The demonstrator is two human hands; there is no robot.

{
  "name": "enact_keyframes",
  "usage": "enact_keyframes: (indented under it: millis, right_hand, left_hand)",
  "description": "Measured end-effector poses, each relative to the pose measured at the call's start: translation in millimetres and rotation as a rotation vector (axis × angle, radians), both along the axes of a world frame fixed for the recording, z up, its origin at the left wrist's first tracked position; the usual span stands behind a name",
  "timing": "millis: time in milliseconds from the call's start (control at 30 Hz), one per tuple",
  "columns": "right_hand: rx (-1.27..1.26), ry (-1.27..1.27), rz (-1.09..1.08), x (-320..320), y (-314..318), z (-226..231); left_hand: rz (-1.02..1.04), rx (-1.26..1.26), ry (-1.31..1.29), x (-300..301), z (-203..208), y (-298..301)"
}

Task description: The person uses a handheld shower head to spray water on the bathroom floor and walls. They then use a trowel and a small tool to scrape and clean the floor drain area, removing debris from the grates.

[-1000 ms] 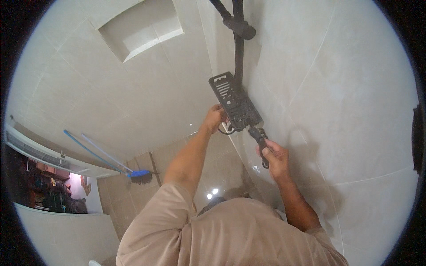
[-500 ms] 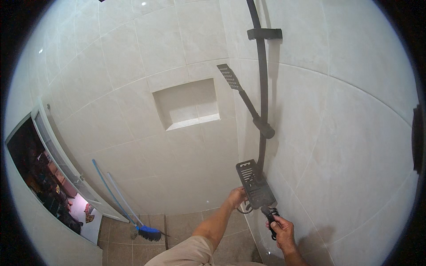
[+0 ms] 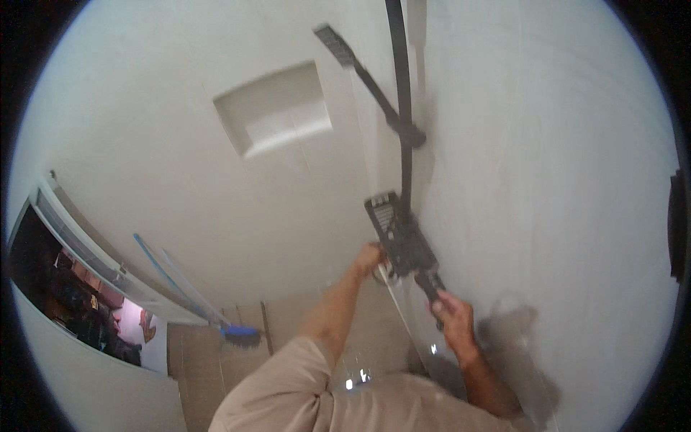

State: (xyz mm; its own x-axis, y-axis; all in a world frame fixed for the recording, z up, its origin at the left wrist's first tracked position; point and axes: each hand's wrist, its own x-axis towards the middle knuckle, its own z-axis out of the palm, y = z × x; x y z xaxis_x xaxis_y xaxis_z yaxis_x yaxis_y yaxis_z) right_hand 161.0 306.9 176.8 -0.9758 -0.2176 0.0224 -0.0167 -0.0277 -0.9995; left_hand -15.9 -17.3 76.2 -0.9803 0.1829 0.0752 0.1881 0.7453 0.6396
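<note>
Matt black and slotted, a long rectangular shower shelf (image 3: 404, 239) lies ahead of both hands, at the foot of a black upright rail (image 3: 404, 108). Its long axis runs from beyond the left hand (image 3: 370, 258) down toward the right hand (image 3: 455, 317). The left hand is nearer, right at the shelf's left edge; its fingers are partly hidden there, so I cannot tell how far they are closed or what they hold. The right hand is curled around a dark, elongated handle-like piece (image 3: 430, 283), which points from that grip up to the shelf's lower end; whether the two are joined is too blurred to tell. Farther ahead of the hands, a black rectangular-headed hand shower (image 3: 335, 47) slants off the rail. Compared with half a second ago, the view tips lower: shelf and hands sit higher, more beige shirt (image 3: 389, 405) shows, and the rail's upper bracket is out of sight, while both hands keep their places at the shelf.
</note>
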Motion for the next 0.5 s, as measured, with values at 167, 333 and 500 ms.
enact_keyframes:
  millis: [167, 333, 500]
  right_hand:
    - [-0.064, -0.075, 0.139, 8.6, -2.0, 5.1]
    - [0.079, -0.052, 0.186, 15.6, -2.9, 5.1]
    - [0.073, -0.052, 0.192, 18.4, 0.9, -2.5]
  left_hand:
    - [0.266, 0.804, -0.168, 2.8, 6.6, 22.9]
    - [0.259, 0.76, 0.074, 14.1, 6.5, 34.2]
    - [0.233, 1.109, -0.274, 13.6, 6.8, 25.5]
